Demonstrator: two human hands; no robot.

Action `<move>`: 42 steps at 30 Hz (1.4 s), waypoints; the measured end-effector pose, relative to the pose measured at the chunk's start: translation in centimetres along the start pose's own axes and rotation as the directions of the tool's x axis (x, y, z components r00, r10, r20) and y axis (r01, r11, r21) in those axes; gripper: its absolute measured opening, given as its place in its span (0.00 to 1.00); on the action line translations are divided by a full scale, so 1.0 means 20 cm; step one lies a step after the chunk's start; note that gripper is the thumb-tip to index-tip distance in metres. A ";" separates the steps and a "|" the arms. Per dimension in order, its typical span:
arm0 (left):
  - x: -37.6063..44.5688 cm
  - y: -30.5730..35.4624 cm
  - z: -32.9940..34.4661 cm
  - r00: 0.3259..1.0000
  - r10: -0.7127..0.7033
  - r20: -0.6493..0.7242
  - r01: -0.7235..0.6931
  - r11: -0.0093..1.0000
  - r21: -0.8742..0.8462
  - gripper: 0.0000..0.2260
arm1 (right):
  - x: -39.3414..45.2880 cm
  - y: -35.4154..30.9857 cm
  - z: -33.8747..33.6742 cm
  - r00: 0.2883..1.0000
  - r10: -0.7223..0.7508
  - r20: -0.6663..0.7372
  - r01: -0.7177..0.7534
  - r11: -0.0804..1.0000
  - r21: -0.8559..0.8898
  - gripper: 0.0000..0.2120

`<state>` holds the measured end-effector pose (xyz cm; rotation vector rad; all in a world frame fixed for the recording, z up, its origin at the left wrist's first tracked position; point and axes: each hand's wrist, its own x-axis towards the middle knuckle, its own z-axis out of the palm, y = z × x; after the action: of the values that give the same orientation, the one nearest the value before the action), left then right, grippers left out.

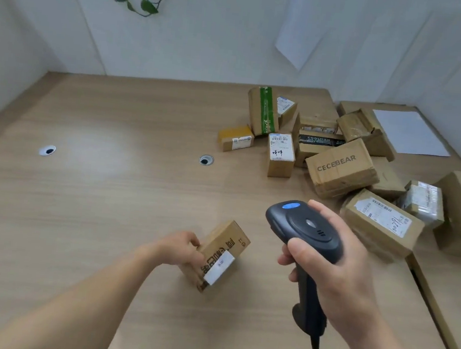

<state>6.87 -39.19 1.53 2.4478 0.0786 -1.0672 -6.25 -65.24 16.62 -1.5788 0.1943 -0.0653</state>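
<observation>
Now the left hand [179, 247] grips a small box [216, 255] on the table [108, 190], tilted; the right hand [336, 268] clasps the scanner [304, 233] just beside it, a pile of parcels [338, 168] beyond the right hand.

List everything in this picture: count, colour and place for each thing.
small box: one, brown with a white label, tilted, in the left hand
scanner: one, black with a blue button, in the right hand, cord hanging down
other boxes: about a dozen, mostly brown, piled far right
tables: two, light wood, side by side
cable holes: two, silver-rimmed, left and centre
paper sheets: two, white, wall and right table
vine: one, green, wall
left hand: grips the small box
right hand: grips the scanner
</observation>
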 end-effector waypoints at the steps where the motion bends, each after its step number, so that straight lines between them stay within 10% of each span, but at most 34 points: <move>1: -0.05 -0.02 0.03 0.998 -0.004 -0.058 0.001 0.998 -0.064 0.36 | -0.03 -0.01 0.00 1.000 -0.007 0.014 0.007 1.000 0.002 0.31; 12: -0.33 0.03 0.38 0.886 0.029 -0.463 0.042 0.989 0.142 0.25 | -0.41 0.00 -0.11 0.994 -0.026 0.104 0.028 0.999 -0.020 0.41; 17: -0.38 0.03 0.38 0.902 -0.026 -0.431 0.110 0.979 0.171 0.18 | -0.50 0.00 -0.14 0.995 -0.022 0.098 0.023 1.000 -0.015 0.39; 24: -0.43 -0.17 0.19 0.945 -0.064 -0.321 0.030 0.994 -0.109 0.41 | -0.52 0.00 0.01 0.997 -0.010 0.070 0.011 1.000 -0.011 0.38; 28: -0.56 -0.35 0.00 0.960 -0.017 -0.278 -0.158 0.791 -0.591 0.48 | -0.53 0.01 0.21 0.993 -0.008 0.114 0.011 1.000 -0.028 0.38; 35: -0.84 -0.47 -0.33 0.898 0.146 -0.415 -0.417 0.582 -0.698 0.45 | -0.53 -0.06 0.56 0.975 -0.055 0.217 0.072 0.995 -0.073 0.35; 42: -1.09 -0.69 -0.67 0.942 0.193 -0.275 -0.316 0.790 -0.526 0.39 | -0.54 -0.14 0.81 0.936 -0.134 0.326 0.205 0.959 -0.195 0.37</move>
<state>-2.51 -18.16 19.37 1.9408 0.1072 -0.5553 -14.00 -47.43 19.95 -1.8070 -0.1905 0.0732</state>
